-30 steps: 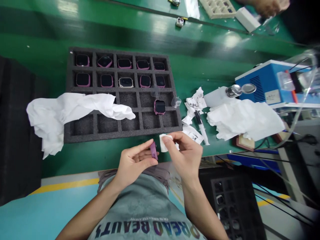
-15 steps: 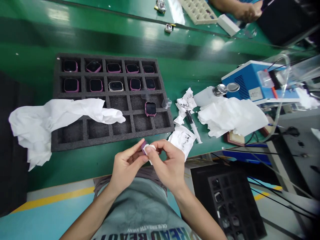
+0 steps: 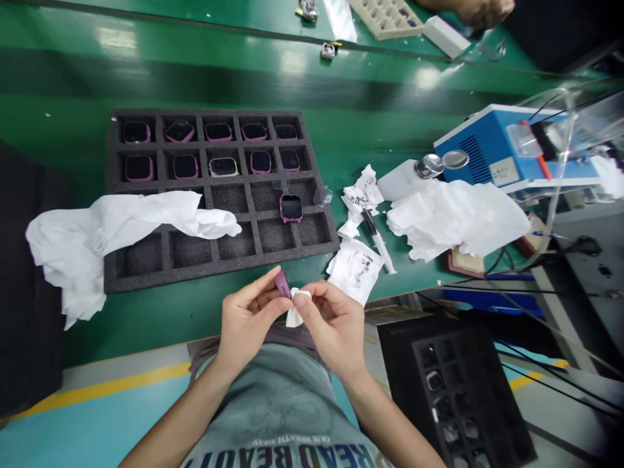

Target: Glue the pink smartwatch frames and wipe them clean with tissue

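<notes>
My left hand [image 3: 251, 315] is closed on a small purple watch case [image 3: 282, 284], held on edge between thumb and fingers in front of the tray. A small white wipe [image 3: 295, 316] is pinched in my right hand [image 3: 334, 322], right beside the case. Behind my hands lies a dark foam tray [image 3: 221, 264] with several watch cases in its compartments. One pink-framed watch [image 3: 291, 208] rests on the divider between compartments. A crumpled white cloth [image 3: 117, 227] covers the tray's left part.
To the right are stained wipes [image 3: 355, 270], a syringe [image 3: 378, 240], a white bottle [image 3: 400, 181], a cloth pile [image 3: 455, 218] and a blue machine [image 3: 480, 153]. Another tray [image 3: 458, 390] stands low at right. A co-worker's hand [image 3: 480, 12] shows at the top.
My right hand has drawn the wipe slightly down and right, off the purple case, showing more of its side. The view has shifted a little.
</notes>
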A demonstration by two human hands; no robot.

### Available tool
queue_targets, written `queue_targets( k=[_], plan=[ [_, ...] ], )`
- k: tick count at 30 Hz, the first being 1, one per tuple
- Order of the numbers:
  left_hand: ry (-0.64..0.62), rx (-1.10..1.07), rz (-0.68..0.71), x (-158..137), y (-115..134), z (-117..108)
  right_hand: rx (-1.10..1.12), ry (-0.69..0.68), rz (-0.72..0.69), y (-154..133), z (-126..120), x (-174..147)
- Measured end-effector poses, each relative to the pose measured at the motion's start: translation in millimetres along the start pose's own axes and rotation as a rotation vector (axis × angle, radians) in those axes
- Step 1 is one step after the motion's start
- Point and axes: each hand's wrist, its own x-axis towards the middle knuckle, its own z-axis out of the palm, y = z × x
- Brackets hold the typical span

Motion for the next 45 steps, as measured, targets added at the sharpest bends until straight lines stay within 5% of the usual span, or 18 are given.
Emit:
queue_targets(
  k=[8,15,26,45],
  plan=[
    [-0.036,0.007,0.04,0.3,1.0,2.1,-0.048,0.002,-0.076,-1.5,-4.5,0.5],
    [-0.091,0.084,0.109,0.1,-8.7,-2.4,-0.06,0.028,-0.035,-1.6,-0.3,10.8],
    [-0.01,0.126,0.111,-0.6,-4.3,0.2,-0.046,-0.024,0.104,-4.7,-0.4,14.6],
    [-0.072,0.081,0.144,0.5,-8.5,-0.6,-0.022,-0.016,0.103,-6.7,0.5,19.1]
  ],
)
